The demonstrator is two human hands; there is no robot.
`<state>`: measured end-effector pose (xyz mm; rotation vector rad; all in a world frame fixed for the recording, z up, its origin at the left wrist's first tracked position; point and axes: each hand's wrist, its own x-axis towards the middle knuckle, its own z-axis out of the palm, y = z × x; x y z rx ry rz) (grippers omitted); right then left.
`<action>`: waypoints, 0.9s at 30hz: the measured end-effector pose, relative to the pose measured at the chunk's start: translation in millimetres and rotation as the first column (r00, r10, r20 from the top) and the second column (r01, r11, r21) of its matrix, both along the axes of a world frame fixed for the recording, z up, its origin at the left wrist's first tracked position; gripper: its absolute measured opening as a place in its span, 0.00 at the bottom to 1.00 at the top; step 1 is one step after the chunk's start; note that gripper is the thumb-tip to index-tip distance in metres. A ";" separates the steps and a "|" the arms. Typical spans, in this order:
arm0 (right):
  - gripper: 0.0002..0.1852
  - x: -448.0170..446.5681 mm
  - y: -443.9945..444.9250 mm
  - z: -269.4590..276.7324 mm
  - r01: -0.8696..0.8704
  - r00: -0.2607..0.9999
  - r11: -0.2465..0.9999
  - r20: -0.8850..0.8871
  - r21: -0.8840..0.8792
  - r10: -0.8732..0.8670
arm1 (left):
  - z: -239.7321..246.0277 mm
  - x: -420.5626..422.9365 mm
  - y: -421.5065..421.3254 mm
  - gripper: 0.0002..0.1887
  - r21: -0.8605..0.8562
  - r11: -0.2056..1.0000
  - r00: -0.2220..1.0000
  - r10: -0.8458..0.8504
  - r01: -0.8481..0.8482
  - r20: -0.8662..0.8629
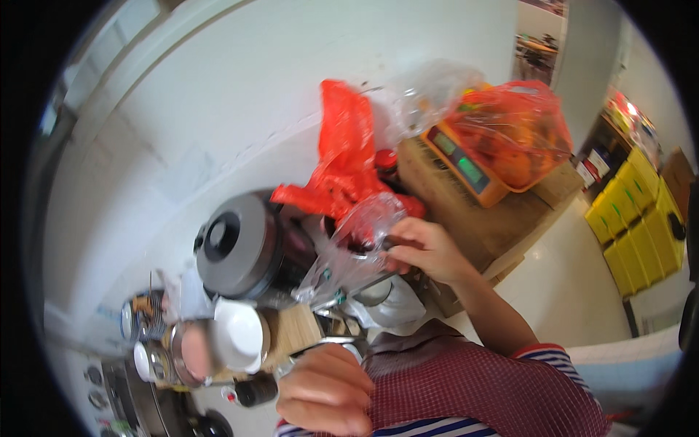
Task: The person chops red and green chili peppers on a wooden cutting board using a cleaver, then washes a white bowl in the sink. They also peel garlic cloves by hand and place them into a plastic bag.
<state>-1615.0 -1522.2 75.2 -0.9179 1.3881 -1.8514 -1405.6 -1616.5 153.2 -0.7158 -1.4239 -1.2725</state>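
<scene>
My right hand (428, 248) reaches forward, thumb and fingers pinching a small dark piece (390, 242) that is too blurred to name. It is at the mouth of a thin clear plastic bag (347, 273) with green marks. Behind that bag, a crumpled red plastic bag (349, 158) stands partly open, its contents mostly hidden. My left hand (325, 390) is close to my body with curled fingers. Nothing shows in it, though its palm is hidden. A grey-lidded electric cooker (243, 246) sits left of the bags.
White bowl (240, 336) on a wooden board (295, 330); dark bottle (255, 390) below. On a cardboard box (453, 213), an orange digital scale (458, 164) bears a red bag of orange fruit (519, 136). Yellow bins (636, 224) stand at right. A red-capped jar (386, 161) stands behind the bags.
</scene>
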 end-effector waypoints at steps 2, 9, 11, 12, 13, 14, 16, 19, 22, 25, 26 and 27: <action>0.09 8.1 18.8 8.5 -0.011 1.000 0.998 -0.011 -0.058 0.011 | 27.7 -0.8 6.5 0.03 -0.076 0.970 0.972 -0.233 0.231 -0.016; 0.10 16.7 58.3 -10.8 0.014 0.997 0.999 0.076 -0.030 -0.012 | 32.7 4.8 28.2 0.03 -0.095 0.949 0.940 -0.310 0.299 -0.143; 0.11 17.6 59.3 -19.6 0.023 0.992 1.000 0.126 0.004 -0.024 | 28.3 7.6 36.8 0.04 -0.055 0.951 0.951 -0.306 0.303 -0.052; 0.11 19.3 59.1 -22.5 0.031 0.996 0.999 0.080 0.043 -0.035 | 28.8 7.4 31.0 0.04 -0.139 0.930 0.940 -0.328 0.339 0.095; 0.12 21.7 57.4 -24.3 0.037 0.999 0.996 0.028 0.084 -0.039 | 29.1 5.2 31.1 0.04 -0.213 0.857 0.879 -0.427 0.469 0.214; 0.12 22.9 50.9 -24.9 0.039 0.999 0.993 -0.033 0.111 -0.036 | 30.6 3.6 28.1 0.05 -0.264 0.769 0.802 -0.488 0.582 0.345; 0.15 30.3 39.2 -22.7 0.007 0.990 1.000 -0.139 0.023 -0.004 | 31.7 -1.2 24.8 0.06 -0.279 0.560 0.622 -0.645 0.780 0.445; 0.16 37.2 24.3 -10.4 -0.013 0.941 0.995 -0.337 -0.095 -0.020 | 24.0 2.7 15.8 0.06 -0.205 0.471 0.513 -0.779 0.858 0.359; 0.18 51.8 19.2 8.0 -0.029 0.810 0.973 -0.576 -0.230 -0.112 | -0.8 18.1 9.4 0.05 0.120 0.951 0.869 -0.310 0.286 0.386; 0.20 68.5 4.7 24.5 -0.072 0.642 0.920 -0.724 -0.385 -0.252 | -41.9 11.0 6.9 0.11 0.289 0.852 0.728 0.147 -0.437 0.670; 0.21 72.7 -2.0 28.9 -0.111 0.586 0.898 -0.758 -0.426 -0.287 | -53.4 9.8 5.4 0.13 0.377 0.850 0.782 0.062 -0.367 0.620; 0.21 76.4 -8.1 32.7 -0.149 0.533 0.882 -0.787 -0.448 -0.310 | -62.7 10.0 3.6 0.14 0.449 0.846 0.827 -0.016 -0.288 0.562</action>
